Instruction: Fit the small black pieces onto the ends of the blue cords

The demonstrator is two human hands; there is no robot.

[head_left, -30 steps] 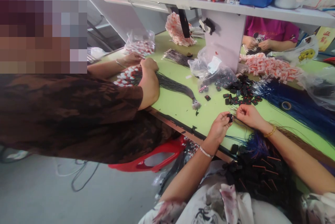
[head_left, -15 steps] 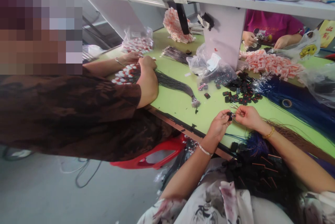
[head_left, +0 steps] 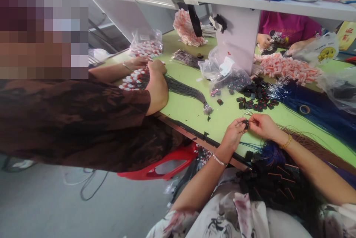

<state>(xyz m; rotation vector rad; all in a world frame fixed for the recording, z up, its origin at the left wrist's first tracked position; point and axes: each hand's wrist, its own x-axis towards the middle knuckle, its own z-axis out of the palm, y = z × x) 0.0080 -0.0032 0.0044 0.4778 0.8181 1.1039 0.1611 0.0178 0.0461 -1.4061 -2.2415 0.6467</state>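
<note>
While a small black connector (head_left: 246, 124) is pinched by the left hand (head_left: 234, 132), thin metal-tipped wires (head_left: 247, 113) are pinched by the right hand (head_left: 263, 125), just to the connector's right; its long axis cannot be told.

L hand (head_left: 234, 134) grips small blk connector (head_left: 246, 124) above green table (head_left: 186, 113), near side; R hand (head_left: 263, 126), touching close, pinches thin wires (head_left: 248, 113). Loose blk connectors (head_left: 258, 105) lie just beyond, blue wires (head_left: 322, 117) at R. Dk-sleeved co-worker (head_left: 116, 108) at L; another w/ magenta top (head_left: 292, 26), far R.
</note>
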